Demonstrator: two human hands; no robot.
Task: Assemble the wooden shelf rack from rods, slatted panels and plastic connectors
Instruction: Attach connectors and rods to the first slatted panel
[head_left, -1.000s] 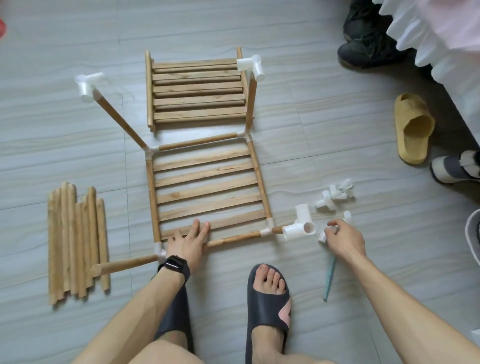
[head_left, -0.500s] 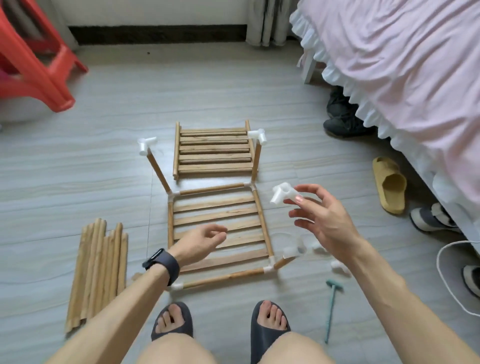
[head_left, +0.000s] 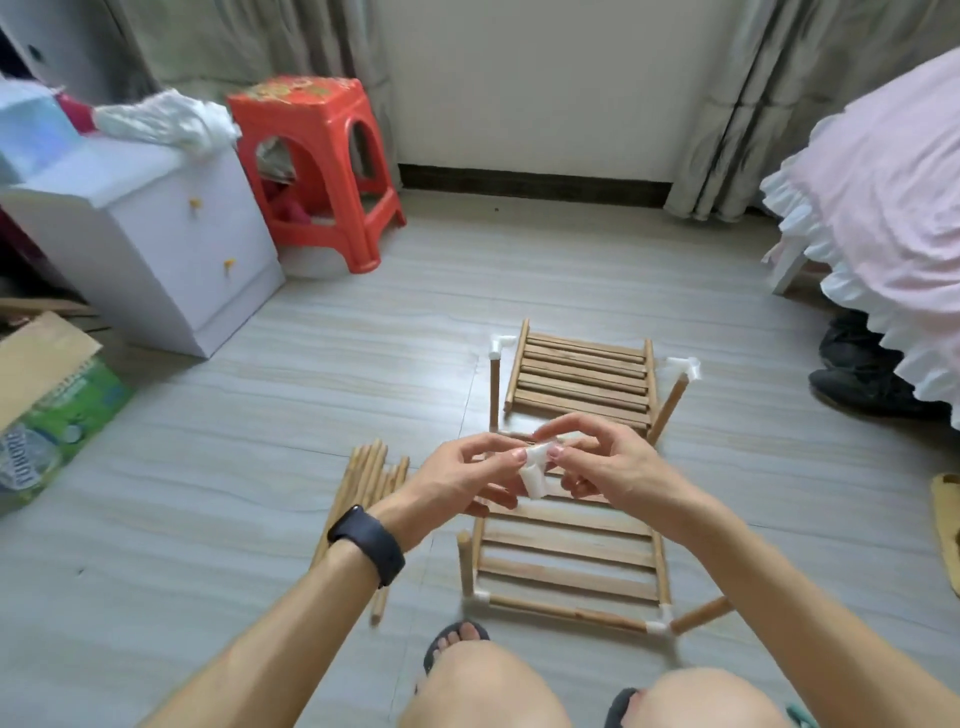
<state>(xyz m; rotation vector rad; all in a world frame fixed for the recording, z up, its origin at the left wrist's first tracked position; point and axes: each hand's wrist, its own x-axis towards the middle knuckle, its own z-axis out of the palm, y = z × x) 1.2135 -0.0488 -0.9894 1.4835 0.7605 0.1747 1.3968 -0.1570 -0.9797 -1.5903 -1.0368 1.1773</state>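
A white plastic connector (head_left: 535, 474) is held in the air between both hands. My left hand (head_left: 462, 480) pinches its left side and my right hand (head_left: 608, 470) pinches its right side. Below them on the floor lies a slatted panel (head_left: 569, 558) framed by rods and white corner connectors, with rods standing up at its corners. A second slatted panel (head_left: 582, 376) lies behind it. A bundle of loose wooden rods (head_left: 363, 493) lies to the left, partly hidden by my left arm.
A red plastic stool (head_left: 317, 166) and a white drawer cabinet (head_left: 156, 234) stand at the back left. A cardboard box (head_left: 47, 384) sits at the far left. A bed with pink cover (head_left: 883, 208) is on the right, dark shoes (head_left: 867, 374) beneath it.
My right hand lifted a connector from the floor, and my left hand left the frame and came up to pinch it too. The view has tilted up towards the wall.
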